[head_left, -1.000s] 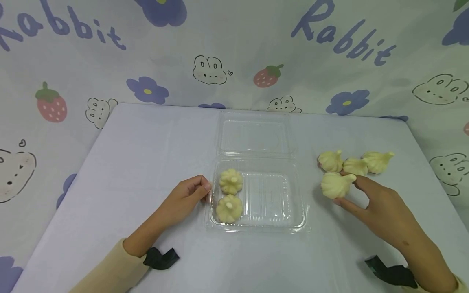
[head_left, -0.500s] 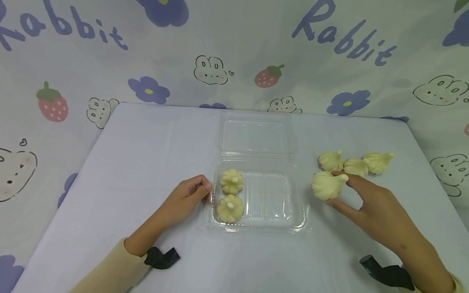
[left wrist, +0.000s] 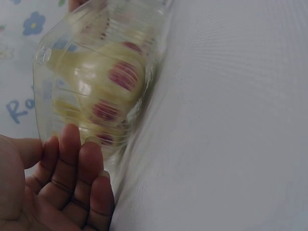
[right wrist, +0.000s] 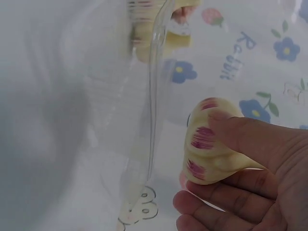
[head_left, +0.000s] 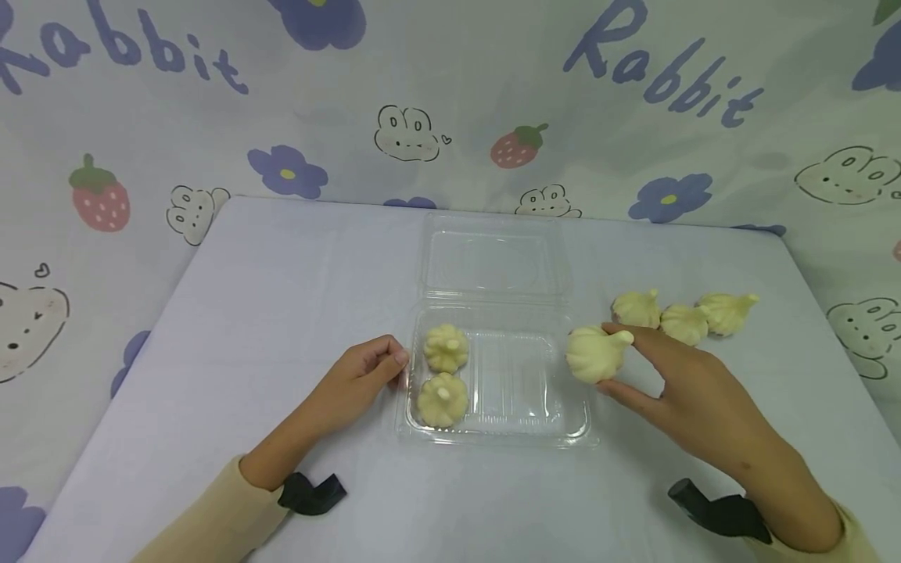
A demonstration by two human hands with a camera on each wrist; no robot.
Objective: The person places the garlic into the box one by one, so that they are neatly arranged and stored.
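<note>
A clear plastic clamshell box lies with its lid folded back. Two garlic bulbs, a rear one and a front one, stand stem up along its left side. My left hand pinches the box's left rim between thumb and fingertips, as the left wrist view shows at the rim. Over the box's right edge, my right hand holds another garlic bulb between thumb and fingers, its stem pointing right. Purple streaks mark this held bulb in the right wrist view.
Three more garlic bulbs lie close together at the back right: a left one, a middle one and a right one. A white cloth covers the table. Behind it hangs a printed curtain.
My right hand has carried the garlic bulb leftward from beside the other loose bulbs to the box's right edge. The left hand keeps its place at the rim.
</note>
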